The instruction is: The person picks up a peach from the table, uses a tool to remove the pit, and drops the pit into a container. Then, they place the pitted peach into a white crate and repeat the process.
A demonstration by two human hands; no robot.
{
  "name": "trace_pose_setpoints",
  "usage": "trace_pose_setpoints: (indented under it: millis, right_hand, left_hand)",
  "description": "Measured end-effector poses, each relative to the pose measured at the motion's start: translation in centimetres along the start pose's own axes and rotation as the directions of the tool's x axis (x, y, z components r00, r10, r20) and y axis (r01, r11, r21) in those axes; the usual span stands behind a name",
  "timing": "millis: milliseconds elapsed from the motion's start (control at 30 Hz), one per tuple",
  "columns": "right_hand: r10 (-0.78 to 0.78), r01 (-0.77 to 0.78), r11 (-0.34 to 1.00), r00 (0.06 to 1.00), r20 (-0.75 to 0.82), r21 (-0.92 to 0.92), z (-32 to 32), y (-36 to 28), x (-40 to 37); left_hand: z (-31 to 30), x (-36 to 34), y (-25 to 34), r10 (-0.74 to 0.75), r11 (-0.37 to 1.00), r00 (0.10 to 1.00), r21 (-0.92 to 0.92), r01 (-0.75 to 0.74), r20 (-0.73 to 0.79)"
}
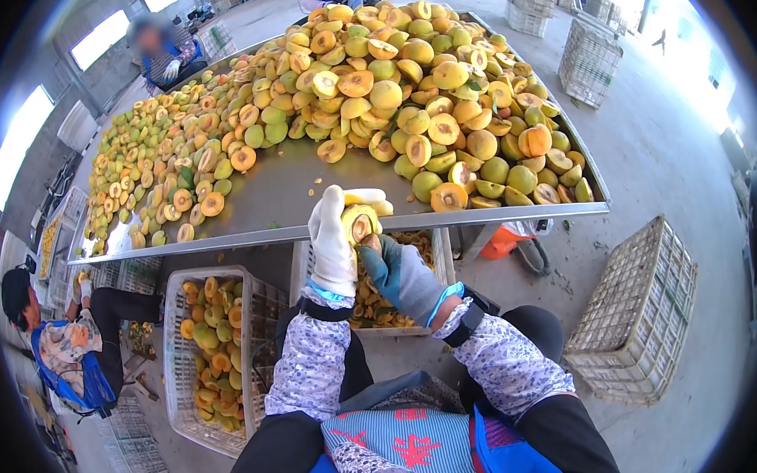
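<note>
My left hand (335,242), in a white glove, is closed round a yellow peach half (360,224) with its cut face turned toward my right side. My right hand (405,273), in a grey-and-blue glove, is pinched right at the lower edge of that cut face. A small brown piece (372,242) shows at its fingertips; I cannot tell whether it is a pit or a tool's end. Both hands are just off the near edge of the metal table (310,176), which bears a large heap of halved peaches (386,94).
Below my hands a crate (442,259) holds cut pieces. To its left stands a white crate (175,327) of peach halves. A stacked crate (635,311) is on the floor at right. One person (74,347) sits at left, another (168,56) beyond the table.
</note>
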State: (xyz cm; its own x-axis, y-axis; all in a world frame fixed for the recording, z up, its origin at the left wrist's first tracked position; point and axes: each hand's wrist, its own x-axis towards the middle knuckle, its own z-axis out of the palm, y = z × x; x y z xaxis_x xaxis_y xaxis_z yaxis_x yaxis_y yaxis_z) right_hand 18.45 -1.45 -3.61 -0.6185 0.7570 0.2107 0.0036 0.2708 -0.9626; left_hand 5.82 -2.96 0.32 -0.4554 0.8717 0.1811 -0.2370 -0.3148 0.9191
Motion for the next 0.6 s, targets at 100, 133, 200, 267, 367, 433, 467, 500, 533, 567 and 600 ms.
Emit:
trace_pose_setpoints:
  millis: [100, 133, 200, 267, 367, 433, 467, 500, 533, 567, 600]
  right_hand:
    - [-0.003, 0.004, 0.999, 1.0, -0.008, 0.054, 0.5, 1.1, -0.3]
    - [-0.011, 0.013, 0.997, 1.0, -0.016, 0.079, 0.8, 1.5, -0.3]
    - [0.046, -0.038, 0.966, 0.999, -0.023, 0.254, 1.6, 1.7, -0.2]
    - [0.096, -0.074, 0.925, 0.994, -0.043, 0.373, 2.0, 1.5, 0.2]
    - [0.254, -0.234, 0.863, 0.967, 0.017, 0.448, 1.5, -0.3, 0.2]
    - [0.454, -0.493, 0.758, 0.869, 0.197, 0.428, -0.1, -2.0, -0.1]
    - [0.426, -0.466, 0.812, 0.885, 0.188, 0.352, -0.4, -2.4, -0.1]
    - [0.396, -0.434, 0.86, 0.9, 0.185, 0.27, -0.7, -2.6, 0.0]
    - [0.365, -0.398, 0.898, 0.912, 0.186, 0.187, -0.7, -2.7, 0.0]
    - [0.246, -0.267, 0.953, 0.958, 0.148, 0.141, -0.2, -0.5, 0.1]
    - [0.231, -0.24, 0.97, 0.96, 0.158, 0.038, -0.2, 0.4, 0.4]
  left_hand:
    - [-0.1, 0.3, 0.1, 0.036, 0.988, 0.998, 0.145, -0.043, 0.048]
    - [-0.3, 0.3, 0.1, 0.0, 0.992, 0.998, 0.122, -0.008, 0.064]
    - [-0.7, 0.2, 0.4, -0.065, 0.995, 0.993, 0.077, 0.058, 0.1]
    - [0.3, 0.0, 0.5, 0.024, 0.999, 0.997, -0.041, -0.021, 0.076]
    - [1.9, -0.9, 0.0, 0.13, 0.987, 0.991, -0.093, -0.129, 0.01]
    - [2.5, -1.1, -0.3, 0.156, 0.984, 0.986, -0.079, -0.161, -0.067]
    - [1.9, -0.8, -0.4, 0.112, 0.991, 0.993, -0.065, -0.113, -0.028]
    - [1.1, -0.5, -0.4, 0.069, 0.996, 0.998, -0.051, -0.069, 0.007]
    - [0.4, -0.2, -0.2, 0.023, 0.999, 0.999, -0.036, -0.022, 0.041]
    - [-0.2, -0.1, 0.1, -0.048, 0.999, 0.997, 0.011, 0.048, 0.068]
    - [-0.7, 0.1, 0.4, -0.073, 0.995, 0.989, 0.074, 0.064, 0.125]
